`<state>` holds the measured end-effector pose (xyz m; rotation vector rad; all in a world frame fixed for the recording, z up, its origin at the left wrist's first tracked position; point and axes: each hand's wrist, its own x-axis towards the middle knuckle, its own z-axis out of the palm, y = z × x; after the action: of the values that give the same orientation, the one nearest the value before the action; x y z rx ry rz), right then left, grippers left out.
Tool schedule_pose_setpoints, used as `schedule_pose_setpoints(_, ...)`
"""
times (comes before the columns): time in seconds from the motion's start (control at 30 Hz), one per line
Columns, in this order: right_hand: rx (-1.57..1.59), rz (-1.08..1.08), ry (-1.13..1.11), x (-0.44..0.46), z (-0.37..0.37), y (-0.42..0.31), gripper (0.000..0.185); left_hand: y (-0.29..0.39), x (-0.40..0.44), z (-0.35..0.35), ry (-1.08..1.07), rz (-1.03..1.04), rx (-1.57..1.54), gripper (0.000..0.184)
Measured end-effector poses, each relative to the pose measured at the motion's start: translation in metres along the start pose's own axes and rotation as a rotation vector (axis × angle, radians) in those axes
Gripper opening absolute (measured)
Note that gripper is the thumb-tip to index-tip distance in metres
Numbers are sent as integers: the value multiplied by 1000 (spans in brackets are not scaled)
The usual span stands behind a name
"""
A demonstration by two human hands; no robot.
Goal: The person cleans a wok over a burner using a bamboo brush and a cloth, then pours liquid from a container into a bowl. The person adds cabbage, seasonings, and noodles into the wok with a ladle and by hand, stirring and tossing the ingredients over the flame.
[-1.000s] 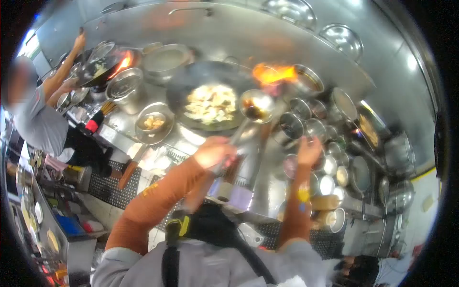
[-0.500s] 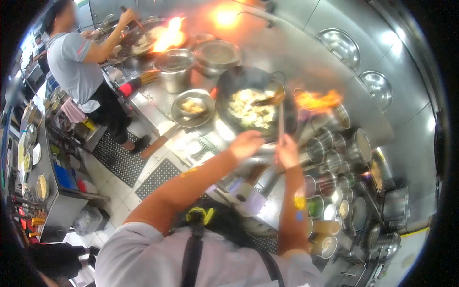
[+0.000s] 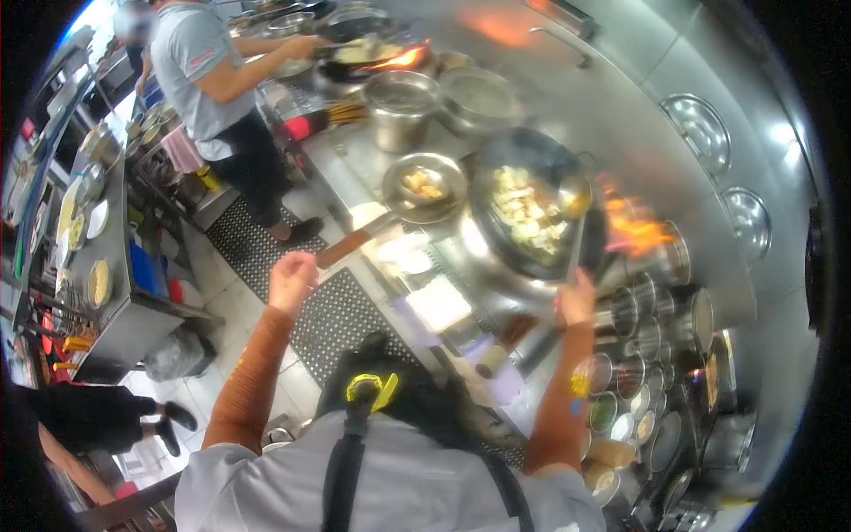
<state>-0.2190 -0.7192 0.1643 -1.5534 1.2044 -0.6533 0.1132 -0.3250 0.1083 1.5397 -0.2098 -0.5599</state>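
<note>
By left hand [image 3: 292,284], wooden handle [image 3: 355,244] is slanted forward-right to pan [image 3: 448,203]; left grip cannot be told; ladle [image 3: 576,197] is held in right hand [image 3: 576,301].

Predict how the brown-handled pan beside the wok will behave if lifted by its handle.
The pan will probably feel front-heavy: its metal head and the food sit at the far end of a long handle. The handle looks straight and rigid, so expect little flex. The food pieces appear loose, so tilting could slide them.
</note>
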Motion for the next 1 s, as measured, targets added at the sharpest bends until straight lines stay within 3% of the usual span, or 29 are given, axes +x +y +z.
schedule_pose_setpoints(0.07, 235, 61, -92, -2, 10, 13, 55, -1, 4, -10, -4, 70, 39, 12)
schedule_pose_setpoints(0.17, 1124, 306, -243, -11, 11, 13, 51, 2, 26, 4, -80, 206, 188, 14)
schedule_pose_setpoints(0.2, 1370, 498, -343, 6, 0, 25, 50, 1, 46, 12, -143, 277, 325, 18)
schedule_pose_setpoints(0.27, 683, 245, -359, -1, -1, 3, 53, 21, 72, 41, -231, 410, 571, 25)
schedule_pose_setpoints(0.33, 159, 72, -286, -8, 8, -21, 55, 16, 118, 73, -261, 249, 627, 25)
schedule_pose_setpoints(0.37, -20, 29, -217, -13, 16, -29, 55, -15, 160, 87, -249, 493, 651, 26)
schedule_pose_setpoints(0.43, -380, -43, -62, -23, 31, -42, 57, -22, 209, 124, -376, -70, 333, 25)
schedule_pose_setpoints(0.53, -753, -461, 80, -15, 43, -13, 56, -43, 272, 168, -367, -298, 306, 24)
schedule_pose_setpoints(0.57, -879, -593, 119, -14, 48, -6, 56, -69, 294, 179, -359, -157, 411, 24)
schedule_pose_setpoints(0.6, -916, -285, 80, -29, 64, -25, 56, -102, 318, 187, -351, -12, 513, 24)
schedule_pose_setpoints(0.67, -1027, -264, 96, -45, 82, -35, 54, -53, 304, 191, -337, -315, 376, 24)
schedule_pose_setpoints(0.7, -1080, -252, 100, -52, 88, -34, 53, -48, 305, 192, -334, -296, 376, 23)
schedule_pose_setpoints(0.73, -1223, -420, 148, -56, 93, -29, 50, -48, 309, 190, -326, -277, 378, 22)
schedule_pose_setpoints(0.83, -1038, -802, 294, -79, 153, -69, 45, -22, 307, 183, -341, -208, 309, 16)
schedule_pose_setpoints(0.9, -500, -608, -20, -68, 190, -46, 40, -21, 316, 176, -408, -203, 216, 14)
schedule_pose_setpoints(0.97, 173, -52, -264, -42, 234, -24, 35, 12, 304, 167, -497, -234, 147, 14)
schedule_pose_setpoints(1.0, 332, 47, -222, -28, 254, -27, 35, 32, 294, 164, -524, -248, 85, 14)
